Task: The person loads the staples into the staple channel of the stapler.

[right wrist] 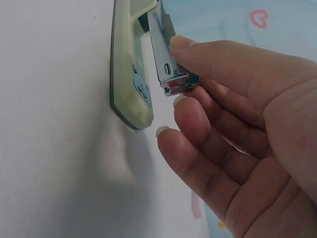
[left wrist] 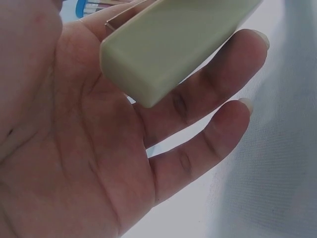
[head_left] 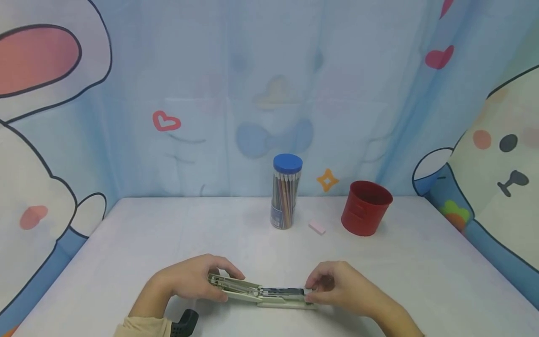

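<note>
A white tabletop (head_left: 147,234) runs back to a pale blue curtain (head_left: 189,61) printed with hearts, an orange four-pointed star and a faint bow. Large cartoon animals flank it, a pink-cheeked white figure (head_left: 29,178) on the left and a cream one (head_left: 484,187) on the right. Toward the back of the surface stand a clear, blue-lidded jar of pencils (head_left: 283,199) and a tilted-looking red cup (head_left: 364,215), with a small pink eraser (head_left: 316,227) lying between them. At the near side, around the middle, is a pale green stapler (head_left: 237,292), opened out. The left hand (head_left: 191,278) grips its raised cover between thumb and fingers; the right hand (head_left: 341,288) pinches the end of its metal magazine (right wrist: 162,47), which sits apart from the base's anvil plate (right wrist: 142,88). Soft shadows fall on the white cloth beneath.
</note>
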`<state>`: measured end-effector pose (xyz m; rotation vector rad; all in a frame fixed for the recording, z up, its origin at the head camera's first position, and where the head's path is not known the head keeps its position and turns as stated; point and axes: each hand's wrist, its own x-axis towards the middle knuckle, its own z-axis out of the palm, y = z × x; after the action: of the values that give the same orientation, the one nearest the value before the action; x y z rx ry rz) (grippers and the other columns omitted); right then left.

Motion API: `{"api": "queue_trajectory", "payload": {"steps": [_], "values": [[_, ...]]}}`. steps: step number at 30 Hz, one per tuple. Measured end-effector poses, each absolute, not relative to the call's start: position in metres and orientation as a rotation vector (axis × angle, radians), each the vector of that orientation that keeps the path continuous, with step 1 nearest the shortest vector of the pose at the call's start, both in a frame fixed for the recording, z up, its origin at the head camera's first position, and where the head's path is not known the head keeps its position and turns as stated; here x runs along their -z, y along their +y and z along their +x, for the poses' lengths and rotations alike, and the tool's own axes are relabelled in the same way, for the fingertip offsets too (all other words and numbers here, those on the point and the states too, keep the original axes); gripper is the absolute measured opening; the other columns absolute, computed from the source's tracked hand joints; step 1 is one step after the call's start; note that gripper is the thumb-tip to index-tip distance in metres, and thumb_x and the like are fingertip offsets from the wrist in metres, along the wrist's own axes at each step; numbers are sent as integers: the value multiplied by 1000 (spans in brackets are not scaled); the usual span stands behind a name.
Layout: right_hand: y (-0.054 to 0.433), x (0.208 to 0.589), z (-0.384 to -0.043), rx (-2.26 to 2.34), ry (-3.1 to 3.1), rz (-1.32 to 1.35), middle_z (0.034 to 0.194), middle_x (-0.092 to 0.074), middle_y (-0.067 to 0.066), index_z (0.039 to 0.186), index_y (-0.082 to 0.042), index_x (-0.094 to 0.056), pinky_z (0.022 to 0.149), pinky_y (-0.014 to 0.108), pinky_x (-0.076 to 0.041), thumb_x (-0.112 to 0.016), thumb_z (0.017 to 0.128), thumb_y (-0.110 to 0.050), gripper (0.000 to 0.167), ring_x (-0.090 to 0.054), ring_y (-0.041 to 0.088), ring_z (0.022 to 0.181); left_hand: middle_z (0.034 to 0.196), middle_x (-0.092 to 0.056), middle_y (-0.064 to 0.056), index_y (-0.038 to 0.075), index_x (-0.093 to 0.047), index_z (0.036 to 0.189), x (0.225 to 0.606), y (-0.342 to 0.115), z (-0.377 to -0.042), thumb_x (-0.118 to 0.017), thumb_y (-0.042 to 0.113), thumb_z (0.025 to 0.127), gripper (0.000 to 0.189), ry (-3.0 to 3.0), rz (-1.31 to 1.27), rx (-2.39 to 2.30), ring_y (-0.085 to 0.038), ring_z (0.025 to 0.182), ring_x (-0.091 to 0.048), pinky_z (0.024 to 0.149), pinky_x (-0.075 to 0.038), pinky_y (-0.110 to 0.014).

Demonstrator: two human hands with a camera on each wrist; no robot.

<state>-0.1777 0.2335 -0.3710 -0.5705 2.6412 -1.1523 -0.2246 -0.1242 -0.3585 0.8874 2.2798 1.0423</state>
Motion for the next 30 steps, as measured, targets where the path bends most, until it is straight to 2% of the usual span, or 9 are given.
{"api": "queue_trajectory", "payload": {"steps": [10, 22, 30], "values": [[232, 369, -176, 1115, 2661, -541, 74, -60, -5, 89, -16, -73, 62, 25, -48, -88, 78, -26, 21, -56, 14, 70, 125, -62, 16, 37, -72, 116, 359, -123, -226, -80, 18, 82, 39, 2288, 906, -1030, -36, 124, -51, 99, -41, -61], [234, 370, -177, 1096, 2672, -571, 77, -66, -10, 91, -20, -78, 64, 25, -51, -90, 76, -27, 20, -58, 13, 69, 126, -62, 15, 37, -72, 116, 360, -123, -226, -81, 18, 81, 40, 2294, 896, -1033, -34, 121, -53, 96, -44, -56], [235, 372, -180, 1117, 2650, -578, 78, -66, -9, 92, -21, -78, 63, 26, -50, -90, 76, -28, 21, -58, 14, 69, 125, -62, 18, 35, -72, 118, 359, -124, -225, -80, 19, 83, 40, 2286, 912, -1039, -33, 126, -50, 101, -40, -57]]}}
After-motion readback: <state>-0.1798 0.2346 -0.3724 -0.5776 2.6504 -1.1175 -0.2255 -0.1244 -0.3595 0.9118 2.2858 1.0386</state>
